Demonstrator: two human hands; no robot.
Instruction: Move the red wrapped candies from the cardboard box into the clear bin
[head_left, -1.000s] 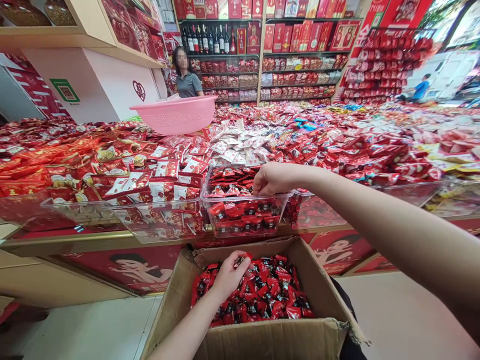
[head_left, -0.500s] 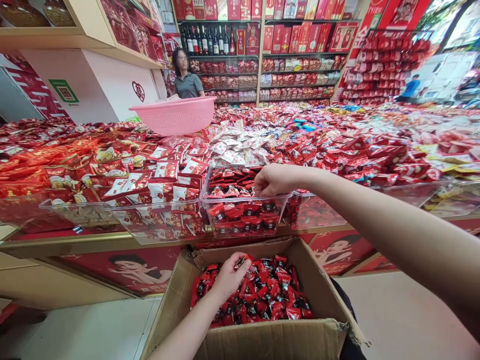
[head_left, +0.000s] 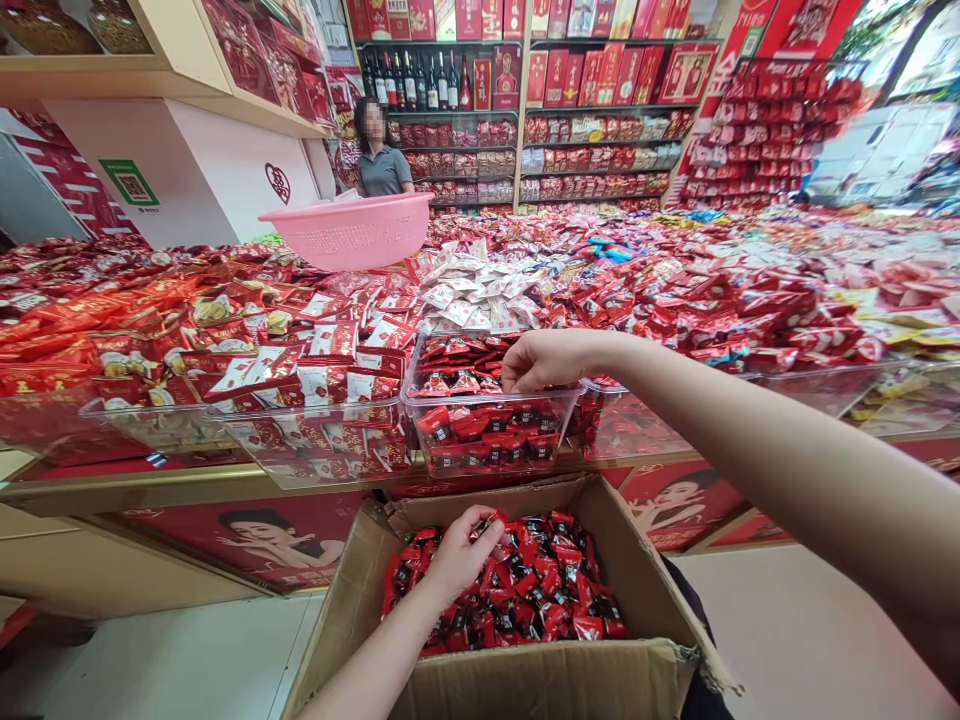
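Observation:
An open cardboard box (head_left: 352, 600) in front of me holds a heap of red and black wrapped candies (head_left: 540, 585). My left hand (head_left: 459, 555) is inside it, fingers curled round a few candies at the heap's left side. My right hand (head_left: 541, 360) reaches over a clear plastic bin (head_left: 487, 425) on the counter, fingers bunched downward on the red candies inside. What the fingertips hold is hidden.
The counter is covered with heaps of red candy packets (head_left: 225, 330) and white ones (head_left: 480, 285). A pink basket (head_left: 352, 228) stands on them at the back. A person in a grey shirt (head_left: 381, 165) stands before shelves of red boxes and bottles (head_left: 525, 80).
Both hands stay almost in place; the right hand's fingers shift slightly left in the bin. The person at the back has stepped a little to the right.

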